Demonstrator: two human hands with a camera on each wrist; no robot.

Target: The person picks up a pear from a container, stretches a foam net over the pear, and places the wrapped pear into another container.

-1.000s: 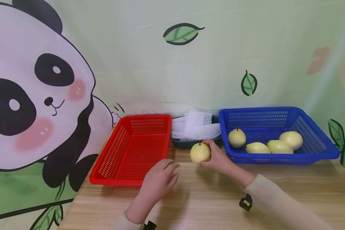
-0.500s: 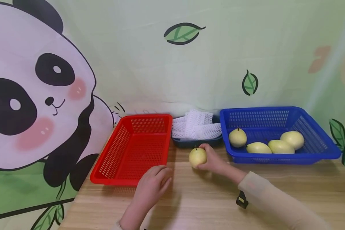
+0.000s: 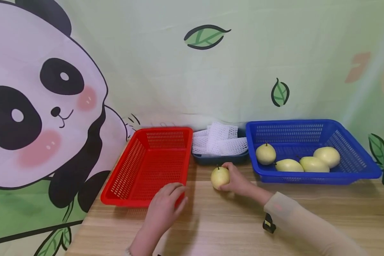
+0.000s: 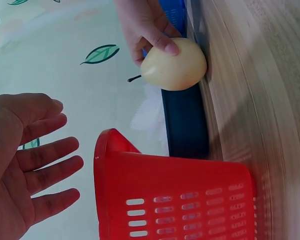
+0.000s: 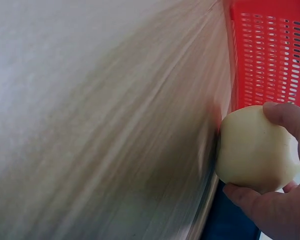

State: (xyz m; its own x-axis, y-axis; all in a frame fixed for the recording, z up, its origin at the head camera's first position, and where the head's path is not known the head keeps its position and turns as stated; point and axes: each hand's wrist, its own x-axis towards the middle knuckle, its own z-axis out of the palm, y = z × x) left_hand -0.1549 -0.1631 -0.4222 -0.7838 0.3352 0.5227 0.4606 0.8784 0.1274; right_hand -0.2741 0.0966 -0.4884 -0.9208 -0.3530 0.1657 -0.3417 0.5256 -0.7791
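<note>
I'm seemingly placing the round, pale-yellow pear [image 3: 219, 178] my right hand [image 3: 239, 181] grips, release next needing care, left hand [image 3: 165, 203] loosely spread.

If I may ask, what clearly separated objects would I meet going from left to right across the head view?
Red basket, pear held by the right hand, blue basket with four other pears inside.

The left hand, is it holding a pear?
No, the left wrist view shows the left hand with nothing in it, while the right hand grips the pear.
</note>
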